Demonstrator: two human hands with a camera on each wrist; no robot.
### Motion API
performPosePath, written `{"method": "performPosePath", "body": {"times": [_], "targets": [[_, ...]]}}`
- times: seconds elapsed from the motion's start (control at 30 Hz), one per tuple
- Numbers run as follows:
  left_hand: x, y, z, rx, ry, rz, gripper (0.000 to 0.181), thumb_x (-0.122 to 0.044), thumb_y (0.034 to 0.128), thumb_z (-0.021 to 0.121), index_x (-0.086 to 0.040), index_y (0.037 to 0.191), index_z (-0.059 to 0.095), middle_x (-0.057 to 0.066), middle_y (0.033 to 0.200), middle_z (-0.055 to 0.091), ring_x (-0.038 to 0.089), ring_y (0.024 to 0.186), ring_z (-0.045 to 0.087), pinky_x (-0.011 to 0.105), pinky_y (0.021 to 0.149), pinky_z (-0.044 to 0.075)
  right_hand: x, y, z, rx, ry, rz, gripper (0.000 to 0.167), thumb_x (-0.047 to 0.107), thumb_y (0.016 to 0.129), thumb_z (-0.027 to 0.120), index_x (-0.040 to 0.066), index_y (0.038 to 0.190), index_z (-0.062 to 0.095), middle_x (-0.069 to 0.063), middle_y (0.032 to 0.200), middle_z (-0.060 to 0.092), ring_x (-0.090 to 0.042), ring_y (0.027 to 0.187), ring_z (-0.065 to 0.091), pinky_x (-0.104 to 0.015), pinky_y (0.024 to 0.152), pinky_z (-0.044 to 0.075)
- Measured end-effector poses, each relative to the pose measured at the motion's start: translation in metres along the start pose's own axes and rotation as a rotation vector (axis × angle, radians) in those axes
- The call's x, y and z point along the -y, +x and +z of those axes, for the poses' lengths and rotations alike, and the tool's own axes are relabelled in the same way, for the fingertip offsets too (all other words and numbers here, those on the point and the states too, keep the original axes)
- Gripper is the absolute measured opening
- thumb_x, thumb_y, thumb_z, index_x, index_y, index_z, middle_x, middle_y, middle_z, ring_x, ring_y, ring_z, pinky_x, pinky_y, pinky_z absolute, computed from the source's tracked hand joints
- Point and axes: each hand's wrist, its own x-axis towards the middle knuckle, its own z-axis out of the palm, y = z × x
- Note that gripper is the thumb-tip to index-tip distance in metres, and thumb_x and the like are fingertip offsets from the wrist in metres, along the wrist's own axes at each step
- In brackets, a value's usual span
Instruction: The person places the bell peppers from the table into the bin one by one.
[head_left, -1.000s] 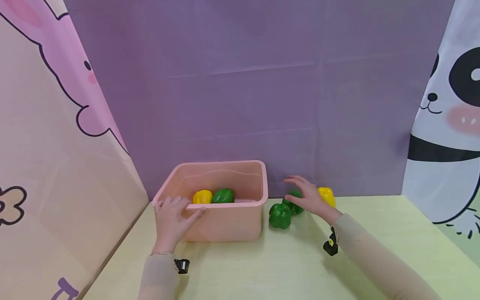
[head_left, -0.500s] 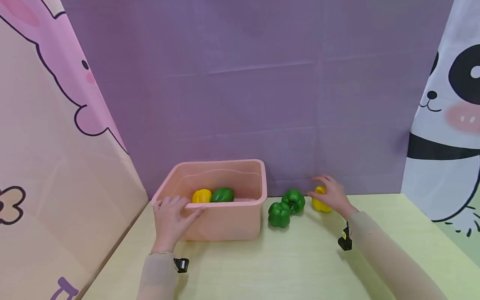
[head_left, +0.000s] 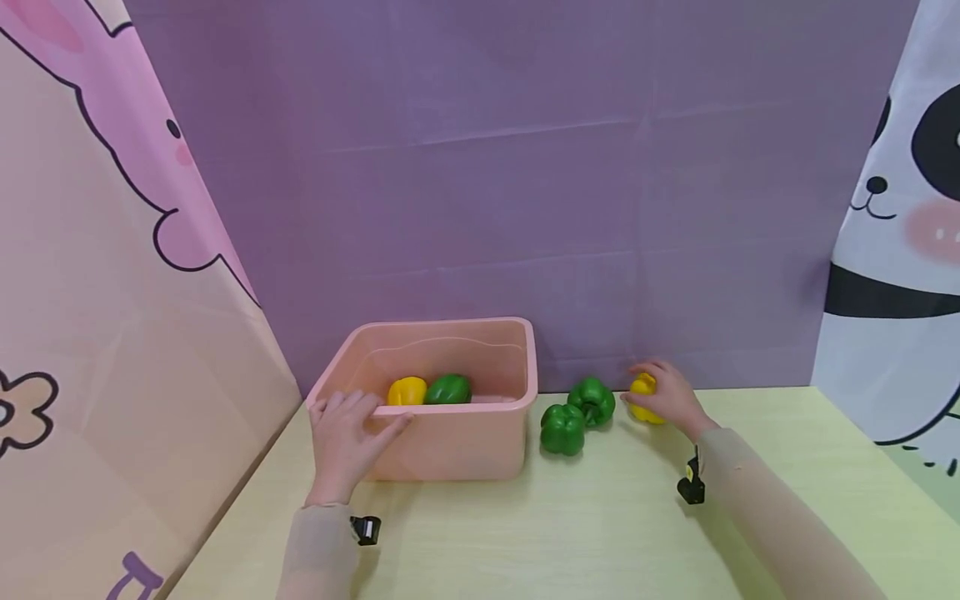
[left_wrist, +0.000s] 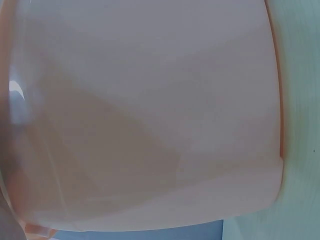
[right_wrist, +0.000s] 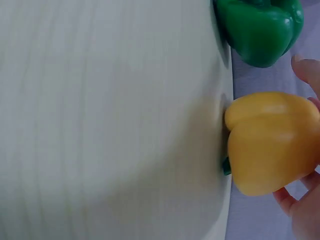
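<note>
My left hand holds the front left rim of a pink plastic bin, fingers over the edge and thumb along the outside. Inside the bin lie a yellow bell pepper and a green bell pepper. On the right, my right hand grips another yellow bell pepper at the table's back edge. The right wrist view shows the thumb against its side and fingers curled around it. The bin's wall fills most of the left wrist view.
Two green bell peppers, a nearer one and a farther one, sit between the bin and my right hand. A purple cloth backdrop rises behind the pale table. Printed cloth panels flank the space.
My right hand has moved right, from above the green bell peppers to the yellow bell pepper, and its fingers have closed around it. My left hand stays on the bin's rim.
</note>
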Motion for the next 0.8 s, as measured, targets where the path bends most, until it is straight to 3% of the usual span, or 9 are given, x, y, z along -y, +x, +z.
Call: {"method": "performPosePath", "body": {"times": [0.37,0.8], "targets": [[0.0,-0.001,-0.001,-0.006,0.001,0.01,0.038,-0.049,0.0754,0.077,-0.014,0.084,0.065,-0.001,0.078,0.058,0.023,0.081,0.045,0.055,0.09,0.023,-0.01,-0.009,0.006,0.017,0.093,0.044,0.052,0.02,0.082,0.078,0.001,0.126,0.058,-0.028,0.126,0.045,-0.041,0.104,0.05,-0.053,0.085,0.046],[0.0,0.001,0.003,-0.014,-0.009,0.022,0.038,-0.051,0.076,0.076,-0.015,0.083,0.064,-0.001,0.077,0.058,0.023,0.081,0.045,0.054,0.089,0.023,-0.018,-0.009,0.007,0.03,0.09,0.069,0.055,0.019,0.079,0.079,0.003,0.127,0.056,-0.03,0.124,0.042,-0.042,0.099,0.05,-0.052,0.081,0.046]]}}
